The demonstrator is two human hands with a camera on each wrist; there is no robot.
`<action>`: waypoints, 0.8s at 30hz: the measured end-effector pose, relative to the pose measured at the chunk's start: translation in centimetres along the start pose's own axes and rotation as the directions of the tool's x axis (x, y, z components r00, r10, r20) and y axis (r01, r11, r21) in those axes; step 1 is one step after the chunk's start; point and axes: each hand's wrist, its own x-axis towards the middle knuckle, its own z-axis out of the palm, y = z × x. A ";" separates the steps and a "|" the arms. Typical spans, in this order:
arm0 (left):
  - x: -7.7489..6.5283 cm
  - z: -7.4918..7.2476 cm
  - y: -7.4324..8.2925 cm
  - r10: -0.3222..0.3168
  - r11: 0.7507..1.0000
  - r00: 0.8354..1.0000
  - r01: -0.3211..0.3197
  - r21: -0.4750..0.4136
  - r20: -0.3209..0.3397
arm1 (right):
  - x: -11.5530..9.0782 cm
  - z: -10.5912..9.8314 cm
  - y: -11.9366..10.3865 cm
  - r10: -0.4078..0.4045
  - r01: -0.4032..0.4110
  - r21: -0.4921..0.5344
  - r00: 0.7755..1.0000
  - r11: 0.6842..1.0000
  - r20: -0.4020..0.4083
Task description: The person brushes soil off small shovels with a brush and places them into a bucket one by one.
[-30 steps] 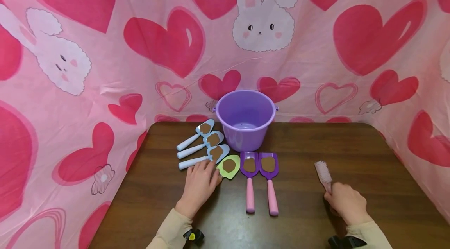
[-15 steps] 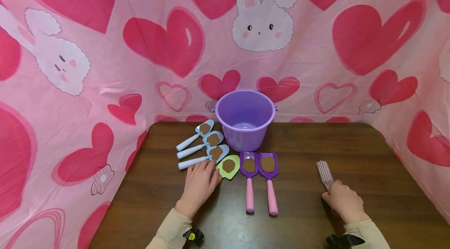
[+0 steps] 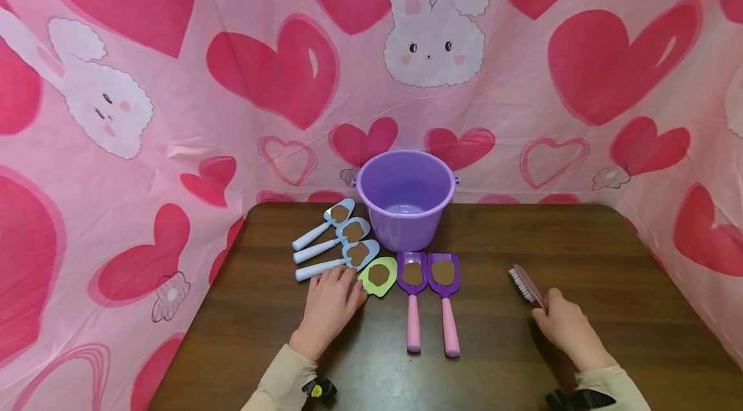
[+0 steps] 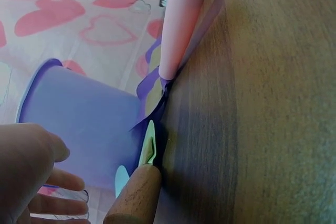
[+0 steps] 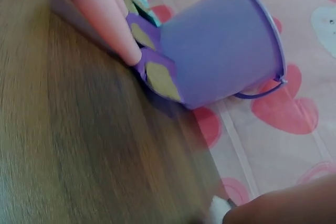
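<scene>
My right hand [image 3: 571,330] grips a small pale-pink brush [image 3: 527,284] by its handle at the right of the table, its white bristles turned to the left. In the right wrist view the brush is mostly cut off at the bottom. My left hand [image 3: 331,304] lies over the handle end of a green toy shovel [image 3: 378,275], just below the lowest blue shovel [image 3: 360,253]. The left wrist view shows its fingers [image 4: 60,205] loosely extended beside the shovel's wooden handle [image 4: 136,198], not wrapped round it. Each shovel's scoop bears a brown patch.
A purple bucket [image 3: 404,204] stands at the back middle of the dark wooden table [image 3: 493,366]. Before it lie two purple shovels with pink handles [image 3: 413,324]. Three blue shovels fan out at its left. Pink heart-and-rabbit cloth [image 3: 325,4] hangs behind and at the sides.
The brush has rolled in my right hand's grip: bristles faced up a second ago, a ridged face showed after that, and now bristles point left. My left hand stays put.
</scene>
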 end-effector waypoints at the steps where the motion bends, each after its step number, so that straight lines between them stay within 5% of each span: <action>1: 0.0 0.0 0.0 -0.002 1.000 1.000 0.002 -0.001 0.002 | 0.0 -0.1 -0.2 -0.020 0.020 -0.015 0.999 1.000 -0.029; 13: 0.1 -0.3 0.2 0.017 1.000 1.000 -0.017 -0.013 0.021 | -1.0 -0.3 -2.7 -0.139 0.127 -0.063 0.957 0.990 -0.254; 24: 1.4 -0.2 2.8 0.147 0.989 0.989 -0.146 0.023 -0.004 | -1.3 -0.3 -4.0 -0.173 0.156 -0.083 0.950 0.984 -0.260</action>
